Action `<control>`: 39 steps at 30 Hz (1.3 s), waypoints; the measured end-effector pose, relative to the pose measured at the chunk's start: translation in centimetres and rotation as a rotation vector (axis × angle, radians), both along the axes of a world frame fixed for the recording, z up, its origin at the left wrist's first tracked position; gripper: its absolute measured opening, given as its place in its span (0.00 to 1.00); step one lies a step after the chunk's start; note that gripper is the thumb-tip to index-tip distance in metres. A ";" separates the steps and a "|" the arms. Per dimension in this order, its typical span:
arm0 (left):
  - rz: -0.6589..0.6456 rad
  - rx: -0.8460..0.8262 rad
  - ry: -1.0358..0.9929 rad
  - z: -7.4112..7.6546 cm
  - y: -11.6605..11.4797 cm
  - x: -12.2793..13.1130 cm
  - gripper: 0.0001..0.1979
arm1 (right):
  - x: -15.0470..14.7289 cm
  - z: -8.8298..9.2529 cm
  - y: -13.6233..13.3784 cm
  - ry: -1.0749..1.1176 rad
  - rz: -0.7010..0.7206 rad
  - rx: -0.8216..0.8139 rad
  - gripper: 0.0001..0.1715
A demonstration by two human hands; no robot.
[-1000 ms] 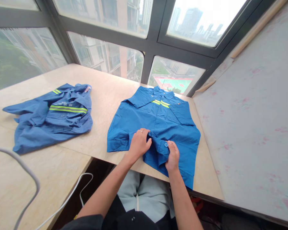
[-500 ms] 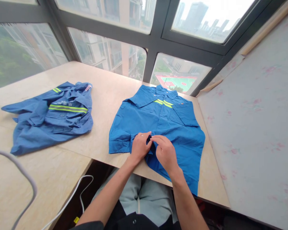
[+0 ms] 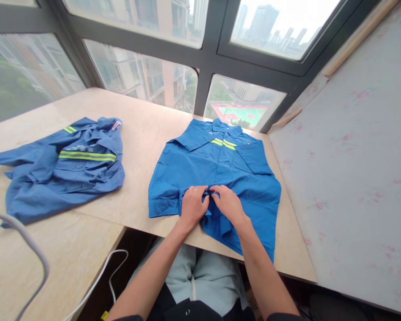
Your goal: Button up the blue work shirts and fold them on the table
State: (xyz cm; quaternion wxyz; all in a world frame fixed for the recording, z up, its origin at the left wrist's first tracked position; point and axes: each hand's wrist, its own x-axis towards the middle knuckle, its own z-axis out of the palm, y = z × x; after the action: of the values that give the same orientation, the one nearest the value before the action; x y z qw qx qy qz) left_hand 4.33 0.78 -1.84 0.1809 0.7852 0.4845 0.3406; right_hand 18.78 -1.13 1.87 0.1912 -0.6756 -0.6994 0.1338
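A blue work jacket (image 3: pixel 194 167) with yellow-green stripes lies front up in front of me, its collar toward the window and its sleeves bent over the chest. At the lower middle of its front, my left hand (image 3: pixel 194 204) pinches the cloth near the opening edge. Close beside it, my right hand (image 3: pixel 227 203) grips the same edge between thumb and fingers. The fingertips of both hands nearly meet there, and the cloth between them is bunched. Whether a button lies under the fingers is hidden. Below the hands the hem hangs loosely toward the table's front edge.
Another blue work jacket (image 3: pixel 87 169), rumpled, lies to the left on the pale tabletop (image 3: pixel 138 142). A grey cable (image 3: pixel 36 249) arches at the lower left, with a white cord (image 3: pixel 102 267) near the table's corner. Windows stand behind; a flower-patterned panel (image 3: pixel 347 178) is at the right.
My right hand has lowered and turned, its fingers now closer to the left hand at the front edge. The view has shifted slightly right.
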 end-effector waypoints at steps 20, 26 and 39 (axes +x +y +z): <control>0.022 -0.082 0.054 0.2 0.8 1.2 0.06 | 1.2 -3.0 1.2 0.167 -0.219 0.002 0.16; -0.011 -0.079 0.000 0.2 0.5 1.6 0.05 | 2.2 -3.9 1.3 0.525 -0.112 0.093 0.10; -0.063 -0.129 -0.083 0.9 -0.4 2.2 0.07 | 2.7 -3.2 0.8 0.873 -0.038 0.034 0.05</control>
State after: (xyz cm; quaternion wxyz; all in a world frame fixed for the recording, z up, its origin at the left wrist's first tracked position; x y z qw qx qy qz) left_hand 6.51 0.38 -0.95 0.2618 0.7720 0.4726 0.3348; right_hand 21.50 -0.33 -1.30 0.4823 -0.5653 -0.5425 0.3917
